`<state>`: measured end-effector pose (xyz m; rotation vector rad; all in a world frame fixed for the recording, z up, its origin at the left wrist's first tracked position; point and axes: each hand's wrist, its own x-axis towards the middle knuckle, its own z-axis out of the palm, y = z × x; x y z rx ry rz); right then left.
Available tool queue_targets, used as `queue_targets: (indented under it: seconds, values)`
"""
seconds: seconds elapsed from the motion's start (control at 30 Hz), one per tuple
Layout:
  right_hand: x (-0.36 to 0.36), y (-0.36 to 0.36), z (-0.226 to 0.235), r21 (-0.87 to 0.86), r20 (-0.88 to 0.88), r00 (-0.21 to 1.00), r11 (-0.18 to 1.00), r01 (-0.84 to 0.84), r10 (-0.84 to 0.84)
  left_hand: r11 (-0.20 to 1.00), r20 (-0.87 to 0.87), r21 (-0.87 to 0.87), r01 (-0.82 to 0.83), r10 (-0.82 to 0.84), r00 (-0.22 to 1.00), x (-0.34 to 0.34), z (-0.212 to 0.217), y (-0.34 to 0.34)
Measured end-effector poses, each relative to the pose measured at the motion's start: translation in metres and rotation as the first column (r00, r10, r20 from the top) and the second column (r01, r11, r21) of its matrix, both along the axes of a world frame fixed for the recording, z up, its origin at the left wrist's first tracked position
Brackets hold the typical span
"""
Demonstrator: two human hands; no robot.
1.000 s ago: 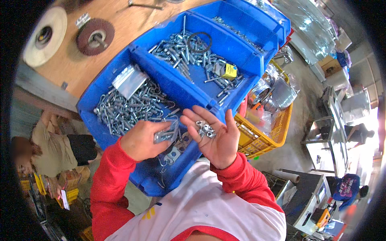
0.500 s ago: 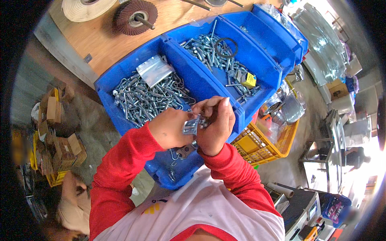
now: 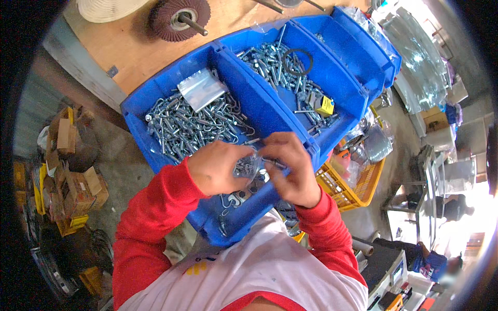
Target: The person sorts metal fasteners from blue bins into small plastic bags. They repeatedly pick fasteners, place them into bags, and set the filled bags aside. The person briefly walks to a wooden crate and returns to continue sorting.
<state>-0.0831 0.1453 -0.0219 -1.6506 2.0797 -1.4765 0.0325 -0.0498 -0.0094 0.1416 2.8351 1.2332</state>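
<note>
Your left hand (image 3: 215,168) pinches a clear bag (image 3: 246,168) of metal parts above a blue bin (image 3: 212,224); your right hand's (image 3: 293,171) fingers curl beside it—grip unclear. Beyond—wooden table (image 3: 118,44), abrasive disc (image 3: 164,22); around, grey floor (image 3: 132,176), yellow crate (image 3: 334,186).

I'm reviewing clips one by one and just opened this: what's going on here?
A person in red sleeves has a small clear bag of metal pieces in the left hand, above the nearest blue bin. The right hand is close beside the bag, fingers bent; blur hides whether it grips anything. In that bin lies a heap of metal hardware, with a clear packet on top.
</note>
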Motion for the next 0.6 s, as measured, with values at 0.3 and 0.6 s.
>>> queue_targets:
  seconds: [0.3, 0.6]
  values:
    - [-0.028, 0.013, -0.01, 0.229, -0.22, 0.962, 0.967, -0.111, 0.162, 0.909, -0.165, -0.393, -0.139, 0.079, 0.983, 0.041, 0.02, 0.032]
    - [-0.033, 0.025, 0.01, -0.313, 0.458, 0.879, 0.95, 0.019, 0.133, 0.955, -0.436, 0.071, -0.29, 0.291, 0.852, 0.033, 0.058, 0.031]
